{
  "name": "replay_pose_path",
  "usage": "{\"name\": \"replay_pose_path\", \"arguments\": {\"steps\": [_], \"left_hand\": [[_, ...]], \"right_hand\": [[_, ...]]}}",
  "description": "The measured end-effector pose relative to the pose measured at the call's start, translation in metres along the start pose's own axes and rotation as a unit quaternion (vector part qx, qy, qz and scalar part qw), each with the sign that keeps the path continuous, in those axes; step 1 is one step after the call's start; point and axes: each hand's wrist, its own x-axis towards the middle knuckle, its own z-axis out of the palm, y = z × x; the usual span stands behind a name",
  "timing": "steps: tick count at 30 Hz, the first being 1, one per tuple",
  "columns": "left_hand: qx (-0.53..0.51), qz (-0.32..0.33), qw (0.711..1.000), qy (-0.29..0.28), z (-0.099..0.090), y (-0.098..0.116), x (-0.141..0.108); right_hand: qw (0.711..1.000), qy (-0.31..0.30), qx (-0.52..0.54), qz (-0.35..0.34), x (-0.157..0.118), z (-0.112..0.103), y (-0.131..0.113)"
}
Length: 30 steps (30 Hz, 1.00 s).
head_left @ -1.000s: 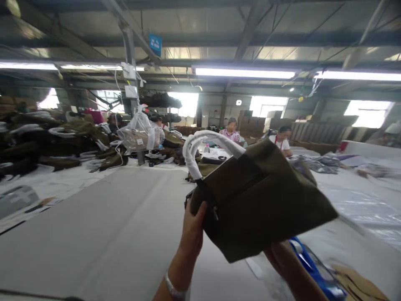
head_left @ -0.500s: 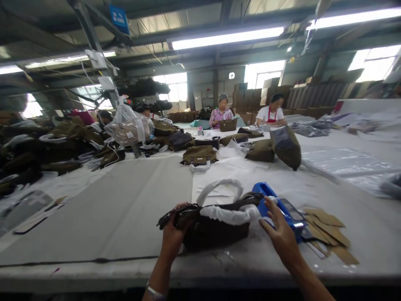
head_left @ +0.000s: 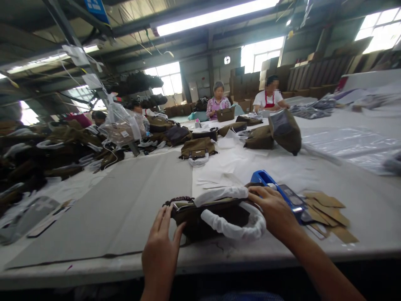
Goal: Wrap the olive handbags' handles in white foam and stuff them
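Observation:
A dark brown bag (head_left: 200, 223) with a zipped top stands on the pale table near its front edge. Two handles wrapped in white material (head_left: 233, 225) belong to it, one leaning back and one hanging over the near side. At the bag's left end, my left hand (head_left: 163, 242) rests with thumb and fingers apart. My right hand (head_left: 271, 207) touches the right end, its fingers bent over the top corner; what they hold there, if anything, is hidden. A braided dark strap lies along the bag's upper left.
Behind my right hand is a blue device (head_left: 275, 188), with brown card pieces (head_left: 328, 213) to its right. Another brown bag (head_left: 198, 148) lies farther back. Dark bags (head_left: 40, 154) are heaped at left. Two people sit across the table.
My right hand has moved left onto the bag. My left hand has loosened from its grip and spread along the end. The bag is more upright, and one handle has dropped toward me.

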Motion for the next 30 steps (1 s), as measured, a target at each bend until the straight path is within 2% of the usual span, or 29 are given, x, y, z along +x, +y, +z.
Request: {"name": "replay_pose_path", "arguments": {"steps": [3, 5, 7, 9, 13, 17, 19, 21, 24, 27, 30], "left_hand": [[0.007, 0.094, 0.987, 0.127, -0.003, 0.017, -0.009], [-0.032, 0.139, 0.979, 0.145, 0.0, 0.028, -0.014], [-0.097, 0.17, 0.975, 0.106, 0.005, 0.037, -0.018], [-0.152, 0.192, 0.969, 0.038, 0.01, 0.043, -0.019], [-0.176, 0.201, 0.962, -0.055, 0.01, 0.044, -0.008], [-0.118, 0.174, 0.968, -0.134, -0.006, 0.047, 0.021], [-0.04, 0.187, 0.965, -0.182, -0.013, 0.055, 0.033], [0.045, 0.217, 0.949, -0.224, -0.016, 0.065, 0.039], [0.101, 0.253, 0.931, -0.244, -0.014, 0.082, 0.037], [0.085, 0.27, 0.93, -0.236, -0.011, 0.09, 0.03], [0.016, 0.225, 0.943, -0.246, -0.006, 0.086, 0.03]], "right_hand": [[0.999, 0.01, -0.017, -0.044, 0.007, -0.002, -0.003], [0.998, 0.015, -0.017, -0.065, 0.012, -0.002, -0.004], [0.997, -0.005, -0.004, -0.081, 0.017, -0.001, -0.004], [0.995, -0.051, 0.019, -0.081, 0.023, -0.003, -0.003], [0.988, -0.143, 0.027, -0.049, 0.032, -0.013, -0.006], [0.983, -0.183, 0.034, -0.002, 0.03, -0.025, -0.02], [0.98, -0.193, 0.048, 0.016, 0.025, -0.029, -0.032], [0.977, -0.204, 0.056, 0.011, 0.02, -0.03, -0.044], [0.974, -0.213, 0.073, -0.006, 0.014, -0.029, -0.059], [0.967, -0.196, 0.164, 0.006, 0.012, -0.023, -0.066], [0.959, -0.132, 0.248, 0.043, 0.009, -0.013, -0.07]]}}
